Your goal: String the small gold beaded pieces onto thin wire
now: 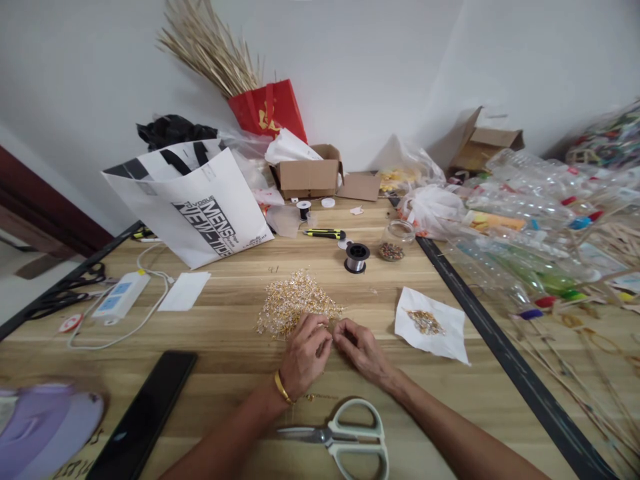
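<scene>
My left hand (304,355), with a gold bracelet (283,388) at the wrist, is closed in a pinch at the near edge of a pile of gold and clear beads (295,300). Close beside it, my right hand (361,347) is pinched too, the fingertips of both nearly meeting. Whatever lies between the fingers is too small to make out. A short gold chain-like strand (320,397) rests on the table below the hands. Nearer still are white-handled scissors (345,437), blades pointing left. To the right, a white paper (407,337) bears a small heap of gold pieces (425,322).
Behind the beads are a wire spool (357,259), a glass jar (397,240) and a yellow-black cutter (324,234). A white bag (200,207) and power strip (121,295) stand left, a black phone-like slab (145,417) nearer. Plastic bottles (525,207) crowd the right.
</scene>
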A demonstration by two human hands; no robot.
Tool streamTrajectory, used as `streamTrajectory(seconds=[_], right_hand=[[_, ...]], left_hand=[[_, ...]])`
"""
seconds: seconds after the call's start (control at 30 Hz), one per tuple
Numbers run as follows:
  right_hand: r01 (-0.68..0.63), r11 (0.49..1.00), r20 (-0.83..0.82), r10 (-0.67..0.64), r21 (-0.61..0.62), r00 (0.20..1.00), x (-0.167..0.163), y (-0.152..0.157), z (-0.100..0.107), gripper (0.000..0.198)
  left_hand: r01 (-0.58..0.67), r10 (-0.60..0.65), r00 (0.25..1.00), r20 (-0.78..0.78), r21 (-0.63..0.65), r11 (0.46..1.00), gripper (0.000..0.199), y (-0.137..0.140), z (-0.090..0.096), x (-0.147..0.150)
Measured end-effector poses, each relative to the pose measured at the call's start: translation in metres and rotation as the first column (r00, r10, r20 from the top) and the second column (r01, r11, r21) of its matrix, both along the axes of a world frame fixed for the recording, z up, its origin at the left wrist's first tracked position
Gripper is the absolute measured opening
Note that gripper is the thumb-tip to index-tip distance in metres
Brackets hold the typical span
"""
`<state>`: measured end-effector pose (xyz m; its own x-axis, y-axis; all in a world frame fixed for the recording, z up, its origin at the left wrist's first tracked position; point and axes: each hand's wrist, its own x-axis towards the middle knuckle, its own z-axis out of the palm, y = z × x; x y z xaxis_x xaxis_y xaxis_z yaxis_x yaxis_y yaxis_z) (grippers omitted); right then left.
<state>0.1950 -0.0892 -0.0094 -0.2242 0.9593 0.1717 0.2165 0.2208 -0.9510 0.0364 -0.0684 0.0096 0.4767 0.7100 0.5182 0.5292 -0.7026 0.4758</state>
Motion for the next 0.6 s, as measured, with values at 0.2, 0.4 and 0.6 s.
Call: streamTrajectory(seconds=[0.2,0.4,0.6], right_hand=[[0.000,1.000,-0.008,0.000,0.001,1.000,0.0001,0.0002,0.0004,0.020],[0.006,1.000,-0.007,-0.006,0.003,1.000,0.0001,0.0005,-0.0029,0.019],[0.038,0.999,0.006,-0.038,0.022,0.999,-0.0001,0.0014,-0.0025,0.016]], left_hand=[[0.111,-0.110,0.994,-0.009,0.046,0.993,0.018,0.0010,0.0005,-0.0008],[0.128,-0.127,0.992,-0.021,0.040,0.991,0.020,0.0017,-0.0003,-0.0012],[0.107,-0.100,0.993,0.065,-0.104,0.989,0.017,0.0051,-0.0048,-0.0020]])
